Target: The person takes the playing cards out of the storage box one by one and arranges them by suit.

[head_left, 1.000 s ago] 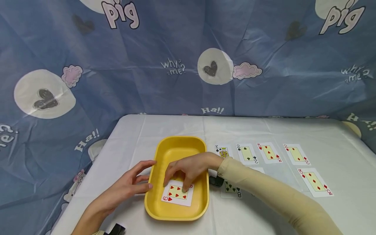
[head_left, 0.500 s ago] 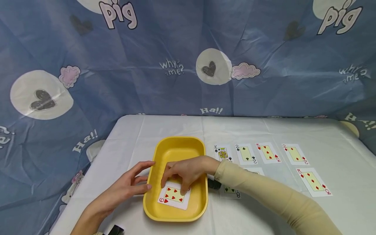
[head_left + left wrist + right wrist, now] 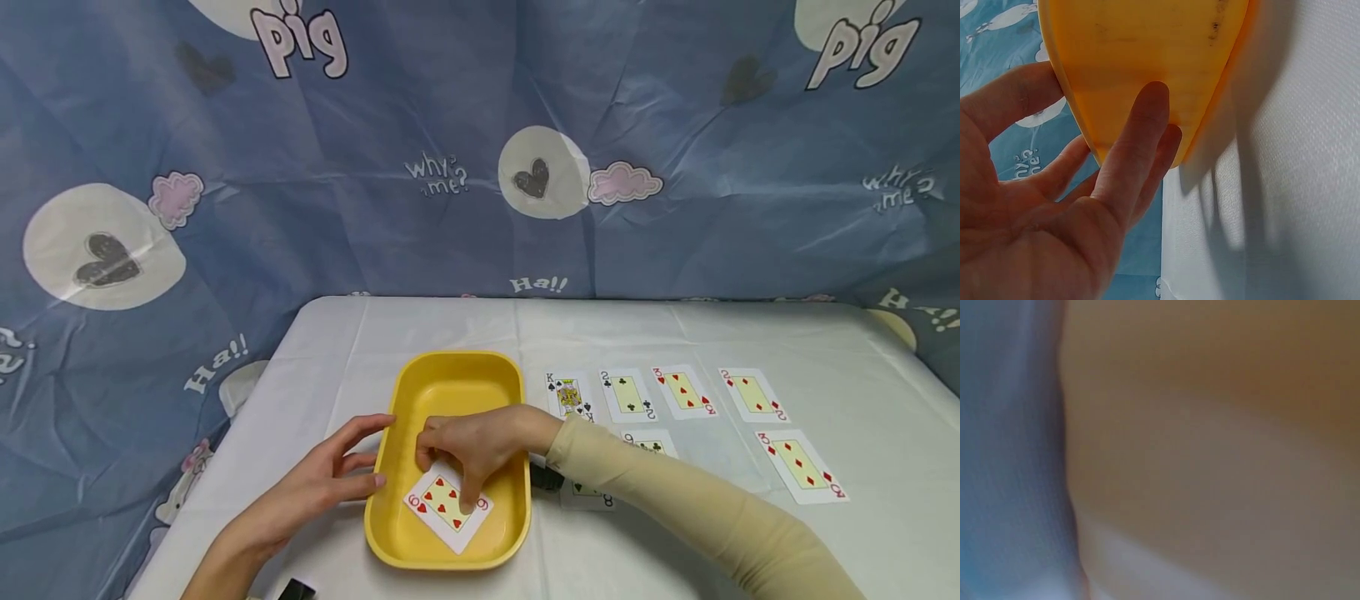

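Observation:
A yellow tray (image 3: 386, 500) stands on the white table. Spread, mostly straight fingers of my left hand (image 3: 322, 475) touch its left wall; the left wrist view shows those fingers (image 3: 1138, 134) close against the tray's outer side (image 3: 1116, 37). Inside the tray, my right hand (image 3: 476, 442) pinches a six of hearts playing card (image 3: 442, 507), thumb on its face and the other fingers curled by its far edge. The card lies turned cornerwise near the tray floor; whether it is lifted I cannot tell. Blur fills the right wrist view.
Face-up cards lie right of the tray: a king of spades (image 3: 570, 396), a two of clubs (image 3: 628, 395), a three of hearts (image 3: 684, 391) and several more. My right forearm (image 3: 675, 492) crosses above some, partly hiding them. A patterned blue cloth (image 3: 450, 242) hangs behind the table.
The six of hearts has turned clockwise and shifted slightly toward the near side of the tray, with my right fingers curling more tightly. My left hand stays at the tray wall.

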Motion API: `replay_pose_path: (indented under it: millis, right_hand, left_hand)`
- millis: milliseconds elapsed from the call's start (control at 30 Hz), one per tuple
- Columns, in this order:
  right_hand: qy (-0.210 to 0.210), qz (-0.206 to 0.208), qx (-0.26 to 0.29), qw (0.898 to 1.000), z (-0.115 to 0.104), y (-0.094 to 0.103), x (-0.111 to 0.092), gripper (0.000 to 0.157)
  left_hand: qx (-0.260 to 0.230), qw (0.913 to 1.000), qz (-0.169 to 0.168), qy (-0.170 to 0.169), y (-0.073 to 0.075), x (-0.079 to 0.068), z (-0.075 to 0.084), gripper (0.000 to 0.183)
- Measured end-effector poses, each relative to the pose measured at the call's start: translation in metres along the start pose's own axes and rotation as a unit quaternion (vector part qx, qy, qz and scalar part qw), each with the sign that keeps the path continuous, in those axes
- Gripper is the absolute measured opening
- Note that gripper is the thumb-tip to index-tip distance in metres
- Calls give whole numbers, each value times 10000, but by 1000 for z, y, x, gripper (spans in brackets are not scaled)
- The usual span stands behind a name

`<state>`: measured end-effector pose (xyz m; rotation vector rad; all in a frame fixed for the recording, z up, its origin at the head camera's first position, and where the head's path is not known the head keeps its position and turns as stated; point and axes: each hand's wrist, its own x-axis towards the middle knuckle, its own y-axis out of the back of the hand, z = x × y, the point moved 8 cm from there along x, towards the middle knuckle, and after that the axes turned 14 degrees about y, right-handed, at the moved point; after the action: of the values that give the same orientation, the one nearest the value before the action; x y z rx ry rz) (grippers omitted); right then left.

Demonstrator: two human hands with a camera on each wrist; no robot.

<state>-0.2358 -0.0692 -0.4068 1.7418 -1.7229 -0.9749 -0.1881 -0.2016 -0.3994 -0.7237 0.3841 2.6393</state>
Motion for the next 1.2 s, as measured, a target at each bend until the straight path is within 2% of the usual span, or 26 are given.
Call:
replay_pose_path:
  millis: [200, 333, 467, 600, 700, 867, 1000, 1200]
  right_hand:
    - [122, 98, -132, 9998, -3, 0, 0, 57]
    - [231, 313, -322, 9987, -4, 5, 0, 57]
    - [167, 810, -236, 9963, -2, 13, -2, 50]
    - [-16, 1457, -233, 9890, 1, 25, -8, 38]
    - [-54, 2008, -410, 9788, 2, 36, -14, 33]
    - [39, 2916, -503, 9552, 0, 52, -25, 32]
    - [94, 3349, -357, 9415, 0, 57, -31, 32]
    - [-230, 4020, -272, 9149, 3, 63, -41, 30]
  left_hand:
    - [-19, 10000, 18, 25, -1, 0, 0, 68]
    - [-22, 10000, 6, 15, -1, 0, 0, 67]
    - [-21, 10000, -13, -6, -1, 0, 1, 67]
    - [-48, 10000, -69, -40, -2, 1, 1, 66]
    - [-76, 9999, -78, -30, -2, 1, 2, 66]
    - [-64, 10000, -47, -9, -1, 1, 2, 64]
    - [-41, 10000, 1, 31, 0, 1, 2, 64]
    - [-38, 9999, 55, 95, 0, 1, 1, 66]
